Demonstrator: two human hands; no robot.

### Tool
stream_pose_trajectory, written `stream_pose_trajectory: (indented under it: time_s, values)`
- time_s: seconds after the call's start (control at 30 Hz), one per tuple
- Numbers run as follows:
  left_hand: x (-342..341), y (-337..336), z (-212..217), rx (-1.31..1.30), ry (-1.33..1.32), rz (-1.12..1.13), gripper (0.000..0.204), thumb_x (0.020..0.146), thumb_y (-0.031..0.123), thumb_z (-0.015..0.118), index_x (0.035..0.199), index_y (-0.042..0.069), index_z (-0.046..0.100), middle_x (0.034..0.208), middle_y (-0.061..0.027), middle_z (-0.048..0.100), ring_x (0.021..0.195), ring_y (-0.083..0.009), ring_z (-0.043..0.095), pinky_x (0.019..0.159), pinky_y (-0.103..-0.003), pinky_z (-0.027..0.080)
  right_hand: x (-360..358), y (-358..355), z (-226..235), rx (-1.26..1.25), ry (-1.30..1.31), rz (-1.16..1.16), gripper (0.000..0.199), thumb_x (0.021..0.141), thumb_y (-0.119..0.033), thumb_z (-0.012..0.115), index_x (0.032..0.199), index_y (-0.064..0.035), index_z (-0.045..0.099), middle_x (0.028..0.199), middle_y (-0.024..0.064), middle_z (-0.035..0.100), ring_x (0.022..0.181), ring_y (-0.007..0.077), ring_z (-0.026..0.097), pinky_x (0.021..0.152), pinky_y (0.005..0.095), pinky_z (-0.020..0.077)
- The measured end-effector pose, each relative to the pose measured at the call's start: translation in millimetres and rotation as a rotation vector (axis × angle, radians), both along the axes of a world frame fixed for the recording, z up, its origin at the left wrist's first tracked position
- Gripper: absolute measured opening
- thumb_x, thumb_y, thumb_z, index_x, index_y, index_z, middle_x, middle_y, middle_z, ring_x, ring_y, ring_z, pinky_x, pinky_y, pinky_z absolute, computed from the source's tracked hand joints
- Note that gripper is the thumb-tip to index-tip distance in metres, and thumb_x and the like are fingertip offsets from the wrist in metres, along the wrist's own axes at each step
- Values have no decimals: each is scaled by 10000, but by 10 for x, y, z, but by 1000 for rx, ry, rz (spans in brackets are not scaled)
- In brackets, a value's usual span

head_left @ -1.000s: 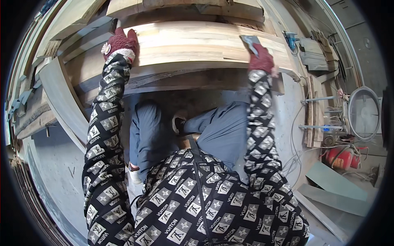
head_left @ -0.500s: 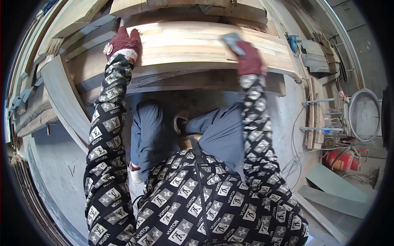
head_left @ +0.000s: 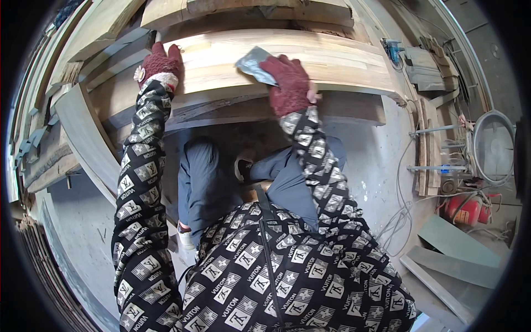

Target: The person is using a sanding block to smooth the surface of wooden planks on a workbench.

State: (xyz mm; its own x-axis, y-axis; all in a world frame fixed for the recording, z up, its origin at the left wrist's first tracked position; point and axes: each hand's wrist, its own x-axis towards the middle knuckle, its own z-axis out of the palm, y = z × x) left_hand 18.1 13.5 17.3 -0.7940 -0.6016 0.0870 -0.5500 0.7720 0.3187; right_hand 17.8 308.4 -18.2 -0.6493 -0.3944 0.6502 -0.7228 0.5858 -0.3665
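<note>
A long pale board (head_left: 343, 62) of glued wooden strips lies crosswise in front of me. My right hand (head_left: 290, 86), in a dark red knitted glove, grips a grey sheet that looks like sandpaper (head_left: 253, 62) against the board's top, around its middle. Part of the sheet is hidden under the fingers. Toward the board's left end rests my left hand (head_left: 160, 63), in a matching glove with a flower-shaped ornament, its fingers stretched forward and nothing visible in them.
Rough timber (head_left: 365, 108) lies beneath the board, and more planks (head_left: 105, 30) are stacked at far left. A curved plank (head_left: 86, 130) leans beside my left arm. To the right are a blue power tool (head_left: 393, 51), loose cables (head_left: 401, 213), a round-framed stand (head_left: 494, 148) and a red machine (head_left: 463, 210).
My right hand has swept left along the board with the grey sandpaper, from near its right end to about the middle. My left hand stays at the left end.
</note>
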Motion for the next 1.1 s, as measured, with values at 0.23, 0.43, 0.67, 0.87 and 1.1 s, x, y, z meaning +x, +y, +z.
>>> stream_pose_trajectory:
  time_s: [0.23, 0.43, 0.67, 0.87, 1.1]
  values:
    - [-6, 2, 12, -13, 25, -5, 612, 906, 519, 415, 1354, 104, 460, 1231, -243, 576, 1167, -406, 536, 1004, -479, 387, -697, 1749, -3, 116, -172, -668, 301, 860, -136, 563, 1138, -198, 660, 1092, 109, 668, 1009, 309, 636, 867, 385, 495]
    - [-90, 24, -9, -8, 16, -13, 593, 909, 511, 410, 1322, 90, 476, 1195, -248, 593, 1133, -408, 558, 980, -492, 403, -1138, 1892, -233, 229, -229, -962, 343, 832, -177, 630, 1168, -238, 657, 1040, 98, 682, 957, 300, 658, 841, 393, 520]
    - [21, -3, -7, -28, 17, 2, 621, 906, 518, 414, 1357, 94, 459, 1201, -251, 591, 1137, -414, 555, 994, -488, 396, 71, 11, 164, 37, 26, -106, 324, 732, 3, 599, 1024, -112, 682, 1028, 137, 671, 999, 340, 615, 888, 405, 480]
    - [5, -24, -7, -1, 15, -5, 594, 910, 515, 417, 1327, 96, 473, 1187, -257, 592, 1128, -415, 558, 975, -503, 401, -587, 1416, -47, 15, 2, -399, 304, 769, -53, 577, 1045, -132, 679, 962, 138, 673, 949, 327, 619, 838, 405, 488]
    - [-72, -6, -10, -29, 18, -10, 579, 920, 507, 409, 1325, 98, 475, 1172, -253, 601, 1113, -410, 569, 973, -493, 408, -1221, 1960, -208, 180, -326, -1029, 342, 842, -191, 630, 1180, -242, 646, 1020, 116, 678, 888, 324, 667, 800, 402, 526]
